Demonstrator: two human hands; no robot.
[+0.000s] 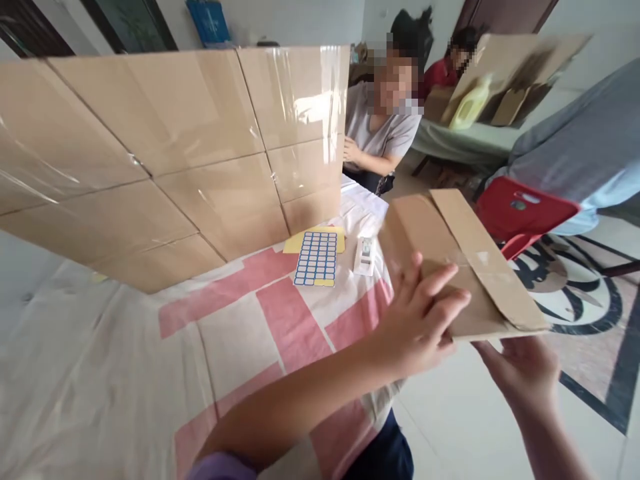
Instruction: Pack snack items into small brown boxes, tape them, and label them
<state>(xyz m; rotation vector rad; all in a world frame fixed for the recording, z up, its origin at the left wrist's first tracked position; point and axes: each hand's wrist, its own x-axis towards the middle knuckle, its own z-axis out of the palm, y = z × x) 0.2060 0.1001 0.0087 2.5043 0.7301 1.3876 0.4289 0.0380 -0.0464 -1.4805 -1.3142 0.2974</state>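
A small brown cardboard box point(440, 260) is held at the right, tilted, past the table's right side and over the floor. My left hand point(417, 317) lies against its near left side, with the fingers reaching across the top. From below, my right hand point(523, 373) supports the near right edge; its fingertips are hidden by the box. On the table to the left lies a sheet of blue-bordered labels point(316, 259), on top of yellow paper point(293, 243). Between those labels and the box is a small white item point(366, 256), too small to name.
A tall taped cardboard partition point(200, 113) stands along the far side of the cloth-covered table point(240, 333). Behind it sits a person point(385, 127). A red chair point(530, 213) with someone seated is at the right. A yellow jug point(471, 105) stands on another table behind.
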